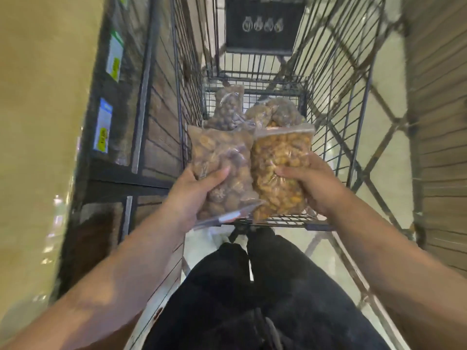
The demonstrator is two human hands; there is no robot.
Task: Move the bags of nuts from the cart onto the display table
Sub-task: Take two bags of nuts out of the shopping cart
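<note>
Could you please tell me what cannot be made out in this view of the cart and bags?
Head view throughout.
1. Price labels on the left: motion blur makes the print unreadable.
2. Loose bags in the cart: partly hidden behind the held brown bag and yellow bag, so their count is uncertain.
3. Fingers of the left hand and right hand: mostly behind those bags.
4. Dark sign: symbols blurred.

The person wears loose black trousers (252, 286), seen just below the near edge of the cart (290, 220). Both arms are bare down to the left hand (197, 190) and the right hand (318, 188). A blurry white bit (223, 239) shows at the trouser ends, right under that cart edge.
</note>
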